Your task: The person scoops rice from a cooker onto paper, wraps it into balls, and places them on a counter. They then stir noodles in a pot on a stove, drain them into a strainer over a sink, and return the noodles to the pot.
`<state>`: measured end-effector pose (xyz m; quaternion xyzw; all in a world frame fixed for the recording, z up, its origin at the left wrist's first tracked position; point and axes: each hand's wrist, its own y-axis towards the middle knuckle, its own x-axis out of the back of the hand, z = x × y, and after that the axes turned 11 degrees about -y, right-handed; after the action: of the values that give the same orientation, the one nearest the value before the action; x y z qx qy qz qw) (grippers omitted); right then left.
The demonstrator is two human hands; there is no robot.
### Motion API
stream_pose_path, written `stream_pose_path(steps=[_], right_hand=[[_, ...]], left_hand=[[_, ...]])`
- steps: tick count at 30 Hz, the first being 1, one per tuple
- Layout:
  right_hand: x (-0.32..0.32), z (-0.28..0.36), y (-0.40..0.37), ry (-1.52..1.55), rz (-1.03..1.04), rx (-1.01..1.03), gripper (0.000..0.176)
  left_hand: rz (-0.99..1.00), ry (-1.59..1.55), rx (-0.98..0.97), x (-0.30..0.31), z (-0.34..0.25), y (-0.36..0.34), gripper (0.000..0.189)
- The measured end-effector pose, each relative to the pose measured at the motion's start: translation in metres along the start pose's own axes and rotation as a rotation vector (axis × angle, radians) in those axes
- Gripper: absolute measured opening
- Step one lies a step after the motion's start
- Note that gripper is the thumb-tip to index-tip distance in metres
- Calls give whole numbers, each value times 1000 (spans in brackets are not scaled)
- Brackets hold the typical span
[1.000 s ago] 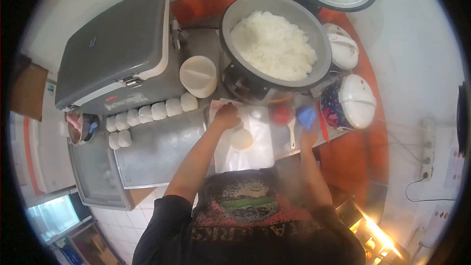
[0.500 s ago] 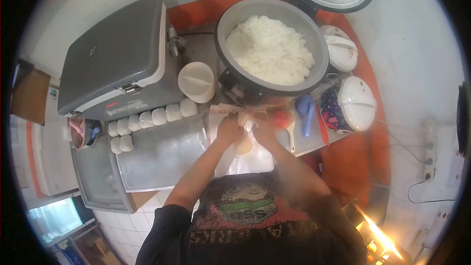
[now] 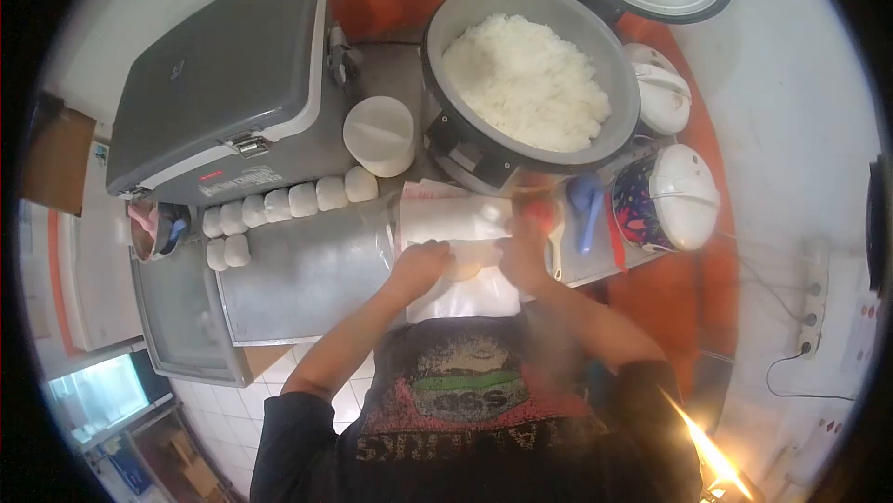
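Observation:
My left hand (image 3: 423,266) is closed on the left end of a folded edge of white wrapping paper (image 3: 476,250). At the other end of that fold, my right hand (image 3: 524,259) is closed on the paper too. A pale tan, rounded shape (image 3: 463,271) shows just below the fold, between the hands; what it is I cannot make out. Flat white sheets (image 3: 446,216) lie beneath and behind, with a small white lump (image 3: 491,214) on them. Close to my right hand are a blurred red item (image 3: 539,212) and a blue rice scoop (image 3: 584,205).
An open cooker (image 3: 437,75) full of white rice (image 3: 530,84) stands behind. To the left are a grey cooler box (image 3: 223,66), a white round container (image 3: 379,135) and several white wrapped bundles (image 3: 302,201). A patterned lidded pot (image 3: 642,210) stands right. A flame (image 3: 712,452) burns at lower right.
My hands have moved apart and slightly toward me. The paper is now drawn into a straight fold between them, where before they were close together above the tan shape.

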<state>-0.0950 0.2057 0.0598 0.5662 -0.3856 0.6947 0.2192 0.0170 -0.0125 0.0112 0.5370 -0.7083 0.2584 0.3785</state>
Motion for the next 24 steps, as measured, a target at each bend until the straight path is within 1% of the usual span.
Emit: stream_pose_path(steps=[2, 5, 6, 9, 10, 12, 13, 14, 17, 19, 20, 22, 24], right_hand=[[-1, 26, -13, -25, -141, 73, 48], [-34, 49, -24, 36, -34, 225, 68], [-55, 50, -28, 44, 85, 220, 79], [-77, 48, -40, -3, 9, 197, 80], [-76, 47, -43, 16, 5, 190, 81], [-77, 45, -50, 56, -1, 170, 82], [-78, 43, -52, 30, -9, 174, 81], [-79, 41, -52, 3, -16, 177, 80], [-84, 36, -54, -63, -31, 186, 75], [-83, 34, -55, -87, -50, 203, 70], [-81, 31, -55, -91, -67, 214, 67], [-83, 25, -59, -54, -118, 232, 62], [-91, 22, -59, 29, -191, 254, 59]], left_hand=[[-19, 24, -45, -11, -3, -8, 17], [-11, 48, -56, -11, -7, -12, 21], [-2, 55, -54, -8, -7, -12, 24], [-363, 270, 97, 7, 1, -9, 31], [-352, 207, 224, 3, 16, -14, 34], [-233, -122, 331, -7, 56, -24, 30], [-172, -286, 378, -6, 63, -24, 27], [-198, -393, 508, -9, 66, -23, 20], [-188, -730, 579, -48, 95, -31, 21], [-338, -713, 669, -51, 82, -38, 18], [-412, -702, 712, -54, 72, -43, 20], [143, -760, 822, -18, 10, -60, 25], [247, -1035, 881, -44, 0, -82, 31]])
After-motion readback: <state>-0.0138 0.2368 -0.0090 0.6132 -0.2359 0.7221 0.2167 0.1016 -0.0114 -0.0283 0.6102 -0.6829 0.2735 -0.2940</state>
